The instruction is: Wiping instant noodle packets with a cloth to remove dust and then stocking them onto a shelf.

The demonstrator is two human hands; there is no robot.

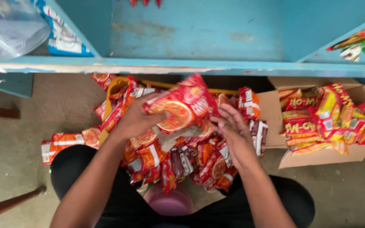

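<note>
Left hand pinches the red noodle packet by its left edge, above the packet pile. The packet's long axis runs left to right. Right hand, fingers spread, apparently touches the packet's right end.

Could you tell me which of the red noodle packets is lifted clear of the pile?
The red packet in the left hand, raised above the heap; the others lie loose below.

Packet pile on floor below shelf; cardboard box right of pile.
</note>
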